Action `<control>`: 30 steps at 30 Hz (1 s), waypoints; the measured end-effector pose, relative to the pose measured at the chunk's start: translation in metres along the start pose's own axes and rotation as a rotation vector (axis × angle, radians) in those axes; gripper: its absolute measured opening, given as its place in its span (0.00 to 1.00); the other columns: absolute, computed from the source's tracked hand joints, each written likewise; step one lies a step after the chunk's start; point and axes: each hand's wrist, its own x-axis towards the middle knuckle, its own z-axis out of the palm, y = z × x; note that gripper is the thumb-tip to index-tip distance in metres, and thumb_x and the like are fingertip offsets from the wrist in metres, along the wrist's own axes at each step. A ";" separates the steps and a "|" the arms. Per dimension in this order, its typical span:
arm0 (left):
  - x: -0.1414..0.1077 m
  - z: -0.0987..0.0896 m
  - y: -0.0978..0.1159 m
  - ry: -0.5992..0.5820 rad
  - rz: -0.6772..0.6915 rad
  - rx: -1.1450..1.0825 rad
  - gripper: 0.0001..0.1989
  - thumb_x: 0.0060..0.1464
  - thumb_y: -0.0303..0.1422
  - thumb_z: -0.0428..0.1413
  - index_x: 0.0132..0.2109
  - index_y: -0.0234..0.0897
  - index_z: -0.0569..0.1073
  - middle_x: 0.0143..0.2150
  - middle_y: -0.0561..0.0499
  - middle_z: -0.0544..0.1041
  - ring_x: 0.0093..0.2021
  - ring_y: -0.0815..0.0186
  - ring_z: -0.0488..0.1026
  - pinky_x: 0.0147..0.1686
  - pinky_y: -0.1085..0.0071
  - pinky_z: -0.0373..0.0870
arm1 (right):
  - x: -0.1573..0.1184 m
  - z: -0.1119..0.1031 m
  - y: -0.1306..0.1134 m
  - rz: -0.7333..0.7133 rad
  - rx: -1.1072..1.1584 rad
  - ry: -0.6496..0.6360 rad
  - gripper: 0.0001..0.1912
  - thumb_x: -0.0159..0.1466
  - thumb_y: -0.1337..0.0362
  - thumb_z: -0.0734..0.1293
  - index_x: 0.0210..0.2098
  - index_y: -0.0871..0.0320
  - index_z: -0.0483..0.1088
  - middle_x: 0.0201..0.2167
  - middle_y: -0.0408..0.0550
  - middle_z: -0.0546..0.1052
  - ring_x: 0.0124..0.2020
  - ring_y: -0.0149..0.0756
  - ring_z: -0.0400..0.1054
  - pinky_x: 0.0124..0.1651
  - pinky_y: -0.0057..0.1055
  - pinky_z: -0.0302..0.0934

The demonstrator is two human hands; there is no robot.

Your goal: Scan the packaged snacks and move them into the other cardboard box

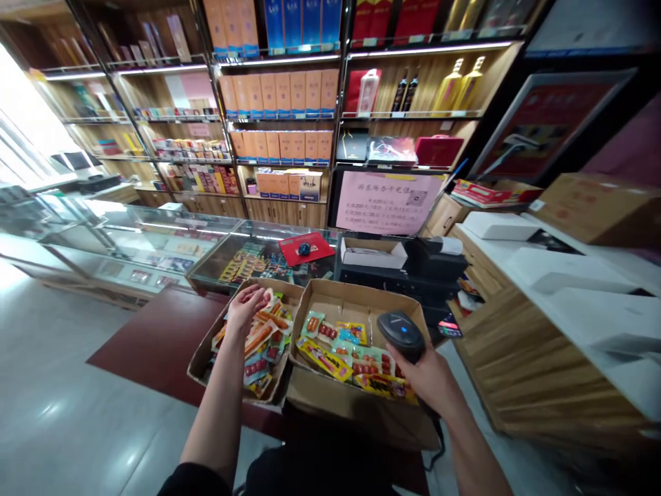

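A: Where's the L hand (246, 307)?
B: Over the L box (201, 356), fingers bent by a pink pack (267, 298). Can't tell if it's got it.
A: R hand (432, 377)?
B: Wrapped round the scanner (400, 334), at the R box's (372, 303) right side.
A: Heavy?
B: Prob not. Looks hard; hold it below the fat top. Pack's prob light, soft, slippery. Pinch an edge.
A: Looks?
B: Scanner's black w/ a blue light. Pack's pink + white, shiny.

Red folder (290, 253) that lay near the far right corner of the glass counter (248, 233), gold bottles (469, 88) that stood near a shelf's (428, 116) right end.
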 end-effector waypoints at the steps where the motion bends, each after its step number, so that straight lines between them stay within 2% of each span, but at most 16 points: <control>1: -0.001 -0.001 -0.001 -0.012 -0.001 0.011 0.25 0.36 0.32 0.74 0.42 0.29 0.76 0.32 0.49 0.79 0.31 0.67 0.78 0.36 0.69 0.79 | 0.000 0.001 -0.002 -0.006 0.001 0.002 0.22 0.58 0.47 0.66 0.39 0.58 0.78 0.37 0.59 0.83 0.46 0.55 0.78 0.40 0.37 0.70; 3: -0.002 0.003 -0.005 -0.059 -0.010 0.050 0.27 0.35 0.35 0.74 0.43 0.29 0.76 0.32 0.49 0.79 0.31 0.67 0.78 0.35 0.68 0.79 | 0.000 0.002 -0.004 -0.005 -0.013 0.013 0.21 0.57 0.47 0.66 0.38 0.57 0.78 0.37 0.59 0.83 0.45 0.55 0.78 0.40 0.37 0.70; 5: -0.004 0.015 -0.013 -0.128 -0.026 0.107 0.28 0.35 0.37 0.74 0.44 0.30 0.76 0.33 0.48 0.79 0.31 0.67 0.77 0.35 0.69 0.78 | -0.002 0.002 -0.005 0.007 -0.040 0.033 0.22 0.57 0.47 0.67 0.39 0.57 0.78 0.36 0.59 0.83 0.45 0.55 0.78 0.39 0.36 0.70; 9: -0.006 0.056 -0.038 -0.360 -0.049 0.310 0.26 0.41 0.41 0.71 0.45 0.32 0.77 0.35 0.47 0.80 0.33 0.65 0.78 0.34 0.69 0.77 | -0.009 0.000 -0.001 0.083 -0.076 0.028 0.24 0.58 0.46 0.67 0.41 0.59 0.78 0.38 0.60 0.83 0.46 0.55 0.78 0.39 0.37 0.70; 12: -0.008 0.093 -0.060 -0.592 0.010 0.615 0.20 0.47 0.39 0.66 0.46 0.34 0.78 0.36 0.47 0.81 0.35 0.63 0.78 0.35 0.70 0.75 | -0.017 -0.003 0.002 0.152 -0.066 0.026 0.23 0.59 0.46 0.67 0.41 0.59 0.77 0.39 0.60 0.83 0.46 0.54 0.78 0.41 0.38 0.70; 16: -0.011 0.144 -0.085 -0.927 0.213 1.154 0.17 0.51 0.34 0.63 0.48 0.35 0.80 0.40 0.44 0.82 0.41 0.59 0.79 0.42 0.69 0.73 | -0.033 -0.005 -0.001 0.176 -0.016 0.080 0.21 0.60 0.48 0.67 0.44 0.56 0.76 0.39 0.56 0.83 0.47 0.51 0.78 0.43 0.36 0.70; 18: -0.014 0.167 -0.098 -1.041 0.283 1.374 0.19 0.49 0.32 0.64 0.50 0.35 0.80 0.44 0.42 0.82 0.45 0.56 0.79 0.44 0.68 0.72 | -0.040 -0.006 -0.004 0.174 0.003 0.120 0.20 0.61 0.50 0.68 0.46 0.55 0.76 0.38 0.55 0.83 0.47 0.50 0.78 0.44 0.35 0.70; 22: -0.023 0.201 -0.126 -1.201 0.314 1.655 0.23 0.43 0.34 0.68 0.49 0.36 0.79 0.48 0.40 0.81 0.47 0.52 0.79 0.43 0.67 0.72 | -0.054 -0.007 -0.009 0.191 0.044 0.168 0.18 0.61 0.54 0.68 0.47 0.56 0.75 0.43 0.54 0.83 0.49 0.49 0.77 0.48 0.36 0.69; 26: -0.023 0.219 -0.146 -1.396 0.318 1.742 0.21 0.35 0.32 0.71 0.41 0.38 0.81 0.40 0.45 0.83 0.43 0.54 0.79 0.40 0.69 0.72 | -0.065 -0.004 -0.010 0.252 0.058 0.199 0.17 0.61 0.56 0.68 0.48 0.56 0.75 0.44 0.54 0.83 0.49 0.49 0.77 0.48 0.37 0.69; 28: -0.016 0.226 -0.149 -1.461 0.328 1.695 0.17 0.35 0.32 0.71 0.37 0.38 0.81 0.37 0.47 0.83 0.41 0.56 0.79 0.40 0.70 0.72 | -0.067 -0.001 -0.010 0.274 0.067 0.223 0.18 0.60 0.57 0.69 0.49 0.55 0.75 0.44 0.53 0.83 0.49 0.49 0.77 0.49 0.37 0.69; 30: -0.008 0.234 -0.148 -1.469 0.302 1.548 0.15 0.36 0.31 0.70 0.36 0.37 0.81 0.36 0.48 0.82 0.40 0.58 0.79 0.40 0.70 0.72 | -0.068 0.003 -0.011 0.276 0.087 0.241 0.21 0.60 0.58 0.69 0.52 0.55 0.75 0.44 0.52 0.83 0.50 0.48 0.76 0.50 0.38 0.69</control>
